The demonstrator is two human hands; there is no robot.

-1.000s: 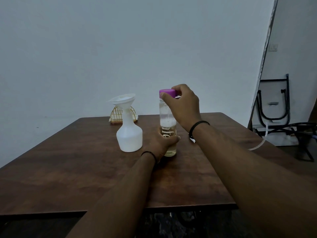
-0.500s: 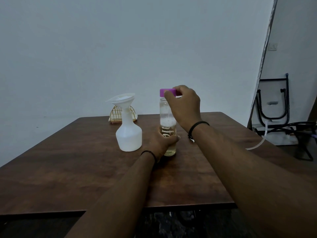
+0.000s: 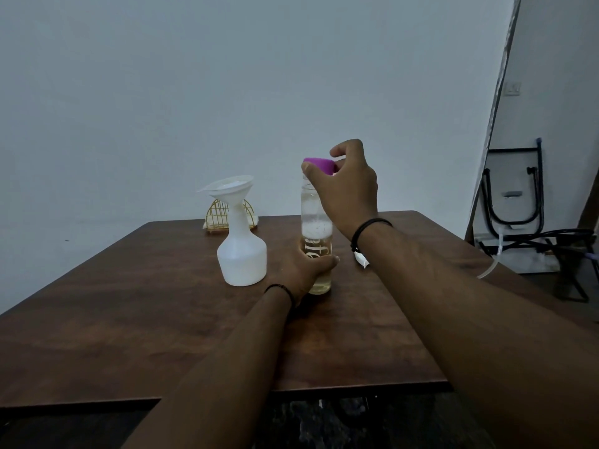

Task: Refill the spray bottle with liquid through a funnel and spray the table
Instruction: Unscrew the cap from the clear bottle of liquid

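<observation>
A white plastic spray bottle (image 3: 242,257) stands upright on the dark wooden table (image 3: 129,319), a little left of centre, with its spray head off. A white funnel (image 3: 227,187) sits in its narrow neck, the wide mouth tipped slightly to the left. The bottle body is opaque, broad at the base and tapering to the neck, so I cannot tell how much is inside.

Just to its right, apart from it, stands a tall clear bottle (image 3: 316,228) with gold lettering on its side and a pale yellowish liquid in the lower part, foam sitting on top of the liquid. The left hand (image 3: 306,270) grips this bottle low down, thumb curled across the front. The right hand (image 3: 346,192) is above it, fingers and thumb pinching the purple cap (image 3: 319,164), which is tilted and held just over the bottle's mouth.

Behind the spray bottle, at the far edge of the table, is a gold wire napkin holder (image 3: 223,215). Both wrists wear thin black bands.
</observation>
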